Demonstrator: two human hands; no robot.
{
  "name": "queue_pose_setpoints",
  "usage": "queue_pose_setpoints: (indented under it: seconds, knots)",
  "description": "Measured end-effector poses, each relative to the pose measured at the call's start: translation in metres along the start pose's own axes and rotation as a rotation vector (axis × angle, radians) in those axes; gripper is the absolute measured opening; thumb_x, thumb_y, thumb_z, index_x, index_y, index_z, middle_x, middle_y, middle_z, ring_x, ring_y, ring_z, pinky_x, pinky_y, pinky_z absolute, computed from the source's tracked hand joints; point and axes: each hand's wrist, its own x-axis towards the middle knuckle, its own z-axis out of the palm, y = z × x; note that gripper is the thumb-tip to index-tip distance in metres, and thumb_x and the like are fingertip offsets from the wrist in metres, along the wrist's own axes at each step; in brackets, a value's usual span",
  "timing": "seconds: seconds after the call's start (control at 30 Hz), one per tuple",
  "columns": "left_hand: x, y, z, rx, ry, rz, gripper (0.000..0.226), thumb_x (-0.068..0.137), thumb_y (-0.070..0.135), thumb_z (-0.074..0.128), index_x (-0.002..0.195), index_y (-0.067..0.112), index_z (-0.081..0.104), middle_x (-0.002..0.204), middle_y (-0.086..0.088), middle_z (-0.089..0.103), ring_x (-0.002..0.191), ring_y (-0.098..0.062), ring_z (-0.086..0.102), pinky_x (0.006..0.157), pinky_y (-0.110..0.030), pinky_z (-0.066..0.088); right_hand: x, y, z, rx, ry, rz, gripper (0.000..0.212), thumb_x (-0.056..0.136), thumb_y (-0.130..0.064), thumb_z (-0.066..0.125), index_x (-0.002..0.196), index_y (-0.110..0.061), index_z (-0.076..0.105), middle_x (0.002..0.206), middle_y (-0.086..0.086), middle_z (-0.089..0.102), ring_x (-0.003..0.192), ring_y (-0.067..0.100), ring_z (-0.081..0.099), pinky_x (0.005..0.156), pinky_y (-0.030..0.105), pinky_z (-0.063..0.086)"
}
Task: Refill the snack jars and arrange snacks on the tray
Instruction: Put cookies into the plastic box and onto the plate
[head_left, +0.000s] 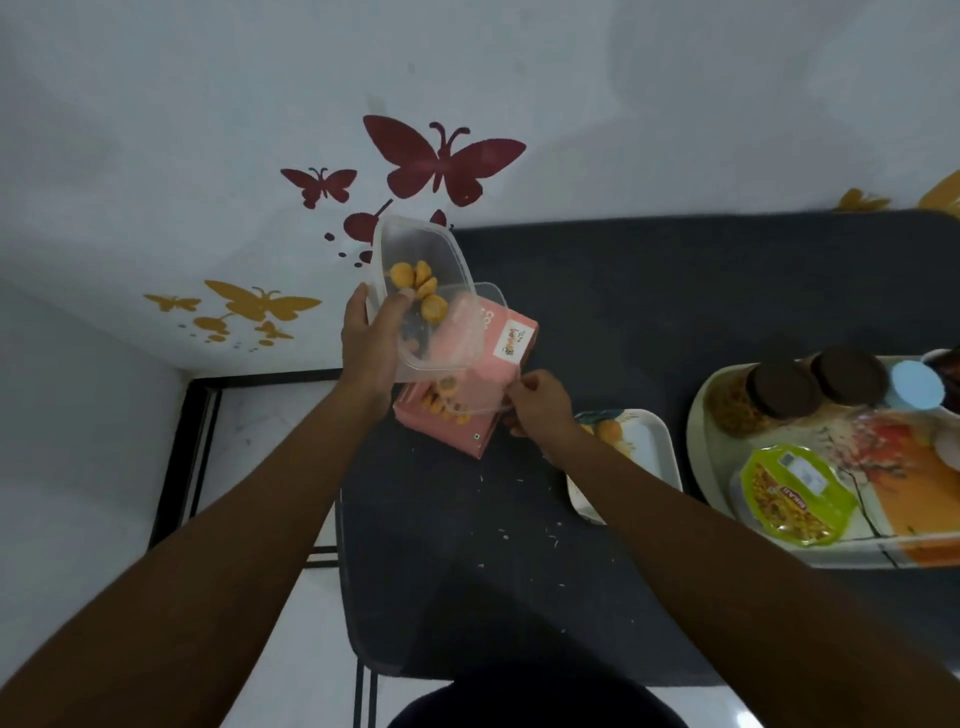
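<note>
A person's left hand (370, 347) grips a clear, soft-cornered plastic container (425, 291), tilted above a pink cardboard box (470, 395) near the dark tabletop's (649, 291) left edge; round golden snacks (415, 283) cluster inside it. The right hand (540, 408) pinches the rim of a second clear tub (470, 410) lying on the box, its outline hard to trace through the overlapping plastic. A small patterned tray (641, 447), half hidden behind the right forearm, holds one orange snack piece. At the tabletop's right edge a large floral tray (706, 415), cut off by the frame, carries two brown-lidded jars (779, 389), a blue lid (917, 384) and a green-sealed snack tub (795, 493). Pale crumbs (519, 525) fleck the matte surface. Butterfly decals (441, 156) dot the white wall.
</note>
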Motion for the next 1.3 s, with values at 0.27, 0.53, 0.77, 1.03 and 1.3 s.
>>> queue_pose_setpoints:
  seconds: [0.27,0.53,0.77,1.03,1.3]
  knots:
    - [-0.001,0.0,0.004,-0.046,-0.015,-0.027,0.049,0.094,0.058,0.061,0.138,0.049,0.043,0.128,0.013,0.062,0.113,-0.018,0.063,0.087,-0.041,0.059,-0.007,-0.021,-0.033,0.373,0.302,-0.074,0.011,0.105,-0.015,0.043,0.1,-0.018,0.053,0.097,0.01,0.066,0.08,0.02,0.065,0.057,0.024,0.05]
    - [-0.034,0.003,0.038,-0.075,-0.324,-0.019,0.046,0.097,0.051,0.059,0.139,0.038,0.046,0.128,-0.001,0.065,0.105,-0.024,0.072,0.067,-0.036,0.062,-0.028,-0.054,-0.054,0.537,0.091,0.047,0.011,0.092,-0.012,0.052,0.09,-0.01,0.062,0.073,0.007,0.06,0.057,0.015,0.052,0.046,0.026,0.042]
    - [-0.06,0.0,0.066,-0.162,-0.307,0.092,0.044,0.107,0.042,0.05,0.146,0.022,0.046,0.127,-0.009,0.069,0.108,-0.029,0.072,0.079,-0.047,0.064,-0.047,-0.057,-0.061,0.12,0.172,-0.238,0.021,0.101,-0.027,0.047,0.083,-0.018,0.054,0.086,-0.001,0.056,0.078,0.014,0.056,0.059,0.028,0.045]
    - [-0.084,0.004,0.084,-0.143,-0.12,0.153,0.059,0.107,0.043,0.048,0.159,0.037,0.022,0.147,0.005,0.051,0.123,-0.019,0.062,0.094,-0.041,0.06,-0.062,-0.053,-0.065,0.066,0.285,-0.26,0.035,0.108,-0.032,0.035,0.106,-0.007,0.059,0.101,0.012,0.066,0.092,0.029,0.068,0.083,0.053,0.058]
    - [-0.093,0.006,0.086,-0.214,-0.198,0.119,0.075,0.099,0.061,0.042,0.162,0.032,0.014,0.155,0.0,0.043,0.132,-0.023,0.055,0.086,-0.029,0.06,-0.066,-0.053,-0.071,-0.109,0.319,-0.333,0.033,0.108,-0.034,0.034,0.111,-0.011,0.057,0.101,0.006,0.064,0.09,0.025,0.068,0.078,0.049,0.062]
